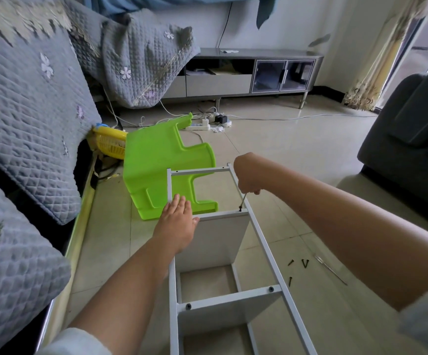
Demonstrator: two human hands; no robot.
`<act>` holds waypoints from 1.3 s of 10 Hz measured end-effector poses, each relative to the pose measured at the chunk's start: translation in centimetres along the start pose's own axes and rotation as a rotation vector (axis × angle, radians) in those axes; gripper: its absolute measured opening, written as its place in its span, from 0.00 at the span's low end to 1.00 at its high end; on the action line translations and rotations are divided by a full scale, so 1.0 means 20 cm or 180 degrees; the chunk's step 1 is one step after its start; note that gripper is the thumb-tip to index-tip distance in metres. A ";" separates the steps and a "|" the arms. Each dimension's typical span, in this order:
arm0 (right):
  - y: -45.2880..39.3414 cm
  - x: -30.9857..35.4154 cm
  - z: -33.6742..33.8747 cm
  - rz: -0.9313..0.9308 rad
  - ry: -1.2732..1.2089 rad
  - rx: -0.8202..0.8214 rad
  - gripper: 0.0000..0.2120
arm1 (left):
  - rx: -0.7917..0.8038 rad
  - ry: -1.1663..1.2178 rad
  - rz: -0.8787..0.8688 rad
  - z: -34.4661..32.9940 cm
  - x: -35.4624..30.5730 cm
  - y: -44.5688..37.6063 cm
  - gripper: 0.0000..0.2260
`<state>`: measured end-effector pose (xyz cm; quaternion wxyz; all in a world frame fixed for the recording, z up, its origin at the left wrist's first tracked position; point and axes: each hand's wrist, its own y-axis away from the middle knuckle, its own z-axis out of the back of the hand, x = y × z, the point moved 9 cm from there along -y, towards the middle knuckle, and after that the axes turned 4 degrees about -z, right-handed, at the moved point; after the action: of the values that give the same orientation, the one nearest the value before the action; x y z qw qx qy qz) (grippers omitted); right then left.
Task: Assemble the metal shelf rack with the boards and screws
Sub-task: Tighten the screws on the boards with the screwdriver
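Left hand flat on smooth white board inside grey square-tube metal frame; right hand gripping thin steel screwdriver over black screw.

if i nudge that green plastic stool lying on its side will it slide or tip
The green plastic stool probably slides easily: it looks light and hollow, and the glossy tiled floor looks slick. Resting on a broad flat side, it seems unlikely to tip.

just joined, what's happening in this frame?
A person is screwing a white board into the metal rack frame lying on the floor. The right hand grips a screwdriver set on a screw at the board's corner; the left hand rests flat on the board. Spare screws lie beside the frame.
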<state>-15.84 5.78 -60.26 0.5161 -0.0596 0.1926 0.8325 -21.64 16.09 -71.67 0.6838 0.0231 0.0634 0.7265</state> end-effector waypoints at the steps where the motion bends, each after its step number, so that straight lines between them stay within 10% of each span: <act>1: -0.05 0.03 0.00 0.0036 -0.0059 0.0120 0.19 | -0.0024 0.0038 -0.0021 0.01 -0.01 0.01 0.25; 3: -0.01 -0.01 0.00 0.0391 -0.0641 0.0194 0.06 | -0.0034 0.0049 -0.0049 0.01 -0.01 0.02 0.25; 8: 0.05 0.05 0.06 0.0170 0.0045 -0.0571 0.16 | 0.0022 -0.0155 -0.0008 0.01 -0.02 0.01 0.25; 10: 0.11 0.07 0.01 0.0540 -0.0174 0.0351 0.09 | 0.0065 -0.0199 0.0053 0.00 -0.01 0.00 0.25; 13: 0.10 -0.04 0.04 0.0148 0.0102 -0.0053 0.17 | 0.0101 -0.0220 0.0041 0.00 -0.01 0.00 0.25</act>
<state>-17.19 4.61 -58.82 0.4930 -0.0727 0.1953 0.8447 -21.71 15.80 -71.68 0.6804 0.0595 0.0511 0.7286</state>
